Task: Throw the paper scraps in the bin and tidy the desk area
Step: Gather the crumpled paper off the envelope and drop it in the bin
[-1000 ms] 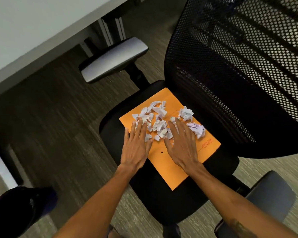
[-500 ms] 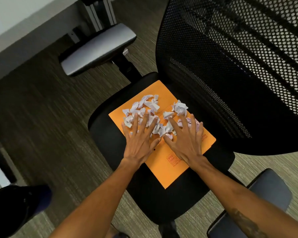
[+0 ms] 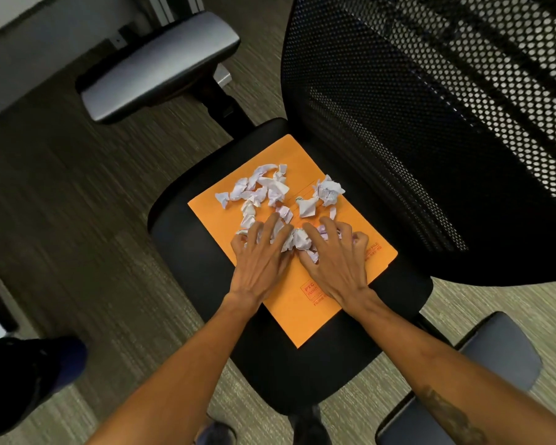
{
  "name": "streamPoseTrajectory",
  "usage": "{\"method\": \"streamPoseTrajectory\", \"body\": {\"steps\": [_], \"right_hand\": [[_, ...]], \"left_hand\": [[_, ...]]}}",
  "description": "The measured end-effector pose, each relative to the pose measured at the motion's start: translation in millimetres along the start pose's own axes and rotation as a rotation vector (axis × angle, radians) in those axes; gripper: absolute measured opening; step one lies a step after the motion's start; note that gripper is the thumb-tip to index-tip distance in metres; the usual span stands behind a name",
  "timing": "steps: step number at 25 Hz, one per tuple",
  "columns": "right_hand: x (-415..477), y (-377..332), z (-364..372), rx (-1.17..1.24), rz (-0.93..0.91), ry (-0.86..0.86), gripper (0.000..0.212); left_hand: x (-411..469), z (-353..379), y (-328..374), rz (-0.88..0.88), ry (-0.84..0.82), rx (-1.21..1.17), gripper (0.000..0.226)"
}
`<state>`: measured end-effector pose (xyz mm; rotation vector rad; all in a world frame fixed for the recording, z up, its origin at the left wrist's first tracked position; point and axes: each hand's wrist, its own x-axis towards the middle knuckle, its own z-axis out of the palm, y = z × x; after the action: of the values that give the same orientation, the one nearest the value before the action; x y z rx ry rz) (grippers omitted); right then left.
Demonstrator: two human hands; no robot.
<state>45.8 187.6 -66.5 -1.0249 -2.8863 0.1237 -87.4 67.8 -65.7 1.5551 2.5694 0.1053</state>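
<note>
Several crumpled white paper scraps [image 3: 272, 191] lie on an orange folder [image 3: 297, 305] that rests on the black seat [image 3: 187, 239] of an office chair. My left hand [image 3: 260, 261] and my right hand [image 3: 334, 261] sit side by side on the folder, fingers curled around the nearest scraps, which bunch up between and under them. The far scraps lie loose beyond my fingertips. A black bin [image 3: 20, 380] stands on the floor at the lower left.
The chair's mesh backrest [image 3: 430, 123] rises close on the right. A grey armrest [image 3: 161, 65] sticks out at the upper left, another armrest [image 3: 482, 364] at the lower right. A white desk edge [image 3: 0, 11] crosses the top left. The floor is carpet.
Both hands lay flat with fingers spread over the scraps; now the fingers have curled in and raked the nearest scraps together. The view has shifted slightly closer.
</note>
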Motion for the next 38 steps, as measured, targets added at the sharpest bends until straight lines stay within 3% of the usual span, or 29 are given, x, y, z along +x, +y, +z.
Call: {"method": "streamPoseTrajectory", "body": {"steps": [8, 18, 24, 29, 33, 38], "right_hand": [[-1, 1, 6, -0.050, -0.120, -0.002, 0.062], [9, -4, 4, 0.180, -0.030, -0.022, 0.035], [20, -15, -12, 0.505, 0.137, -0.044, 0.029], [26, -32, -33, 0.732, 0.374, -0.019, 0.014], [29, -48, -54, 0.930, 0.480, 0.039, 0.020], [33, -87, -73, 0.951, 0.552, 0.004, 0.018]], "left_hand": [[-4, 7, 6, -0.057, 0.022, -0.019, 0.048], [10, 10, 12, 0.041, -0.002, -0.006, 0.029], [17, -17, 13, -0.056, -0.119, -0.312, 0.053], [14, -41, 26, -0.237, -0.036, -0.746, 0.030], [12, -56, 18, -0.275, 0.039, -0.831, 0.031], [-7, -82, -16, -0.389, 0.119, -0.853, 0.036]]}}
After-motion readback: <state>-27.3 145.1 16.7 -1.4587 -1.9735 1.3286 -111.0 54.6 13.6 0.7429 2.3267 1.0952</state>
